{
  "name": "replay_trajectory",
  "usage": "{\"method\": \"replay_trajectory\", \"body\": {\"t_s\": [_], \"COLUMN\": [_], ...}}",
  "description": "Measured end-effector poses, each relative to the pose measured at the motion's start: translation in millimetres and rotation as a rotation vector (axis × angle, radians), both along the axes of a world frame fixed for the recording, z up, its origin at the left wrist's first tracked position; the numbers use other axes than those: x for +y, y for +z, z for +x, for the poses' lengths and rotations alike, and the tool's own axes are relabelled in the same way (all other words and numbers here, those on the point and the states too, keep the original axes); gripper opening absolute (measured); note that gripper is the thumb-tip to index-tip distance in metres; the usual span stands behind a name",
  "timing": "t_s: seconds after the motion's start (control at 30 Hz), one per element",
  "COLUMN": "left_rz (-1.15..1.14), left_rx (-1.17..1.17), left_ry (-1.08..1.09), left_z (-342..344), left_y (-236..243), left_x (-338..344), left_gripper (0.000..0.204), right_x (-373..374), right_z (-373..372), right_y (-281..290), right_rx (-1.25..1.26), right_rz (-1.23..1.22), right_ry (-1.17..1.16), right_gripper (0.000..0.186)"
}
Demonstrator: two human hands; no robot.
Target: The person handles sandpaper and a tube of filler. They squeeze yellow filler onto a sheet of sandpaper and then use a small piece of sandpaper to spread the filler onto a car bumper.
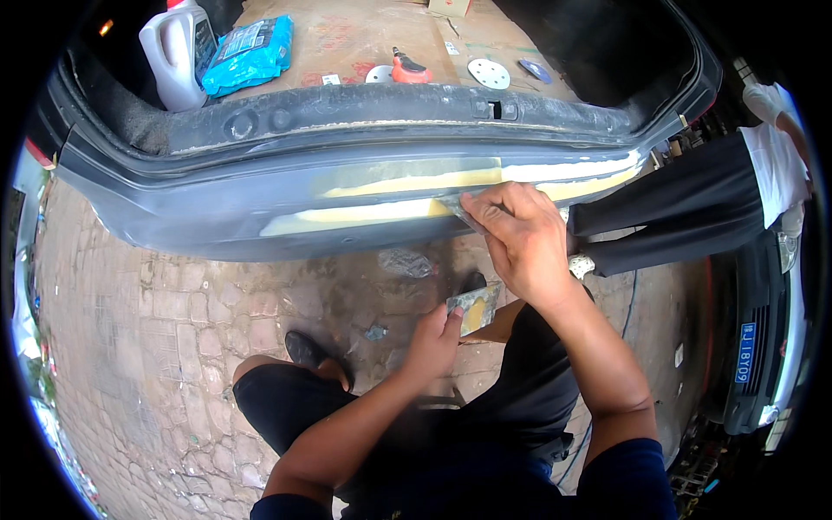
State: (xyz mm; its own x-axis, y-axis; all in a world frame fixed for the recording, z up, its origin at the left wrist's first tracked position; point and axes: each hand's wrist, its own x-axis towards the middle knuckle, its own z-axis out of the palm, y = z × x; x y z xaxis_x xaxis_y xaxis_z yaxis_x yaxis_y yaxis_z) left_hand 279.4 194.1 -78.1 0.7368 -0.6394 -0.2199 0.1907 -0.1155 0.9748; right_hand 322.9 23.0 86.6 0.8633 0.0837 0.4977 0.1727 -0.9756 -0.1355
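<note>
My right hand (527,241) grips a putty spreader (461,208), its blade against the grey rear bumper (191,204) of a car. Streaks of pale yellow putty (364,211) run along the bumper in two bands, reaching left and right of the spreader. Lower down, between my knees and the bumper, my left hand (431,342) is closed on a small flat putty board (485,301). Yellow putty lies on the board's face, with my thumb over its near edge.
The open trunk holds a grey jug (173,56), a blue packet (249,54), a red-and-black sander (409,68) and a white sanding disc (489,74). A person in black trousers (685,195) stands at the right, before another car (741,338). Crumpled plastic (406,263) lies on the paving.
</note>
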Motion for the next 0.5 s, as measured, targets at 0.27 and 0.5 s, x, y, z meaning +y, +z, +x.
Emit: {"method": "replay_trajectory", "body": {"t_s": [0.27,0.5], "left_rz": [-0.031,0.007], "left_rx": [-0.053,0.047], "left_ry": [-0.003,-0.003], "left_z": [-10.4,-9.4], "left_y": [-10.2,-10.5], "left_x": [-11.9,-16.8], "left_gripper": [0.031,0.030], "right_x": [-44.8,-50.0], "right_z": [3.8,-6.6], "right_y": [7.6,-2.2], "right_rx": [-0.067,-0.023], "right_rz": [-0.078,-0.008], "right_ry": [-0.089,-0.043], "right_gripper": [0.038,0.037]}}
